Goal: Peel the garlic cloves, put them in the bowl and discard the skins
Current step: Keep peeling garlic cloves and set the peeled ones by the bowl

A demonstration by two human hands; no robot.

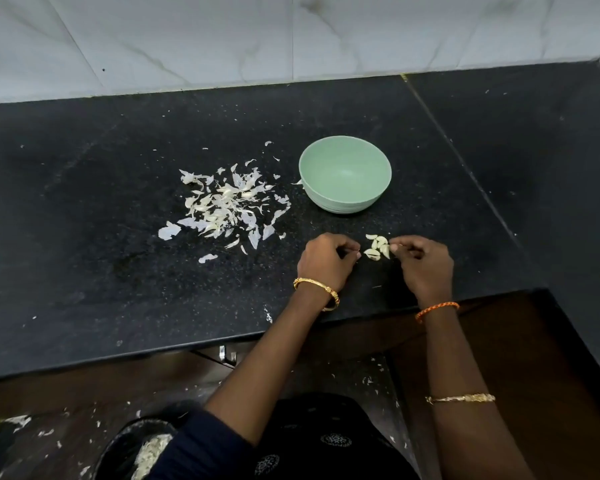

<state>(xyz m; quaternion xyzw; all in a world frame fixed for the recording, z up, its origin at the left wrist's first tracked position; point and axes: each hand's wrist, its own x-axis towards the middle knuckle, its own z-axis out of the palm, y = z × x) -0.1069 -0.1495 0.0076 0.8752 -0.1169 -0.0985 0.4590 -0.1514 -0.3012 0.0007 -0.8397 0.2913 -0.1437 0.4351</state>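
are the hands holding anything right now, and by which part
Cannot be told for sure. Both the left hand and right hand have curled fingers beside the garlic cloves; whatever the fingertips pinch is too small to make out.

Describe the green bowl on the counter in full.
The bowl is pale green, round and matte, seemingly plastic, with faint ridges around its lower outside. It stands upright on the black counter, open and empty. The skins lie to its left, one scrap at its edge; the garlic cloves lie nearer the person. No hand touches it.
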